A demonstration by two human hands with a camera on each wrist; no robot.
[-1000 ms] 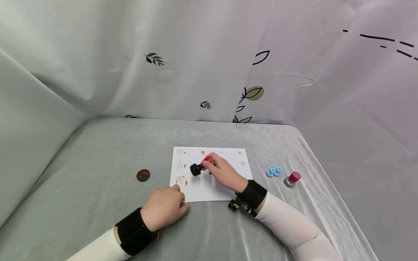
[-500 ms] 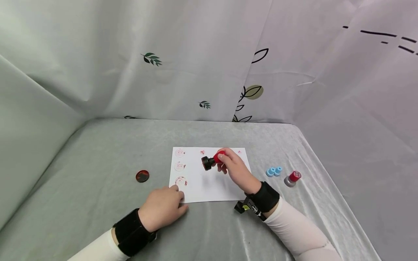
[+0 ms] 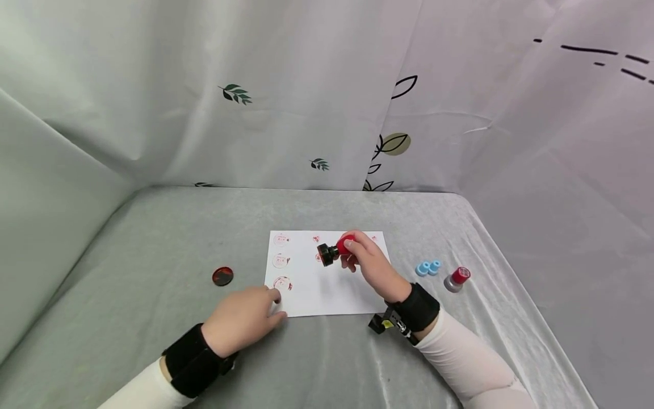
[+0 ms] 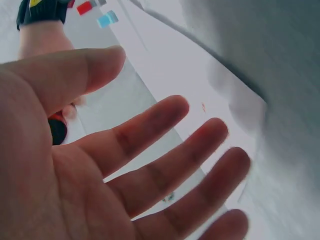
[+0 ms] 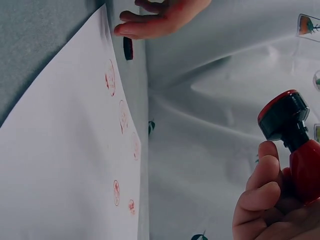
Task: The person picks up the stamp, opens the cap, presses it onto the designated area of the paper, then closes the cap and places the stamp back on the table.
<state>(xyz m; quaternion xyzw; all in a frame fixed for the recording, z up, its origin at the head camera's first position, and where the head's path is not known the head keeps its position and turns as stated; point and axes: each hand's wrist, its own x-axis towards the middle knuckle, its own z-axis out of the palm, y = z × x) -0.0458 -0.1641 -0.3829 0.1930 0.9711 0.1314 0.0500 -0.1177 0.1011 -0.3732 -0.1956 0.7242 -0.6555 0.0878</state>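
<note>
The right hand (image 3: 375,266) is gripping a stamp (image 3: 328,254) with a smooth, bulbous red handle and round black head, holding it above the middle of the flat white paper (image 3: 306,295); its long axis is lying nearly level, head pointing toward the paper's left edge. The left hand (image 3: 244,319), fingers loosely extended, is hovering by the near left corner.

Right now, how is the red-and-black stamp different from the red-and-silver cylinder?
The red-and-black stamp is held in the right hand above the paper; the red-and-silver cylinder sits on the gray cloth. The stamp has a black head and neck, while the cylinder has a silver base. Both have a red part.
</note>
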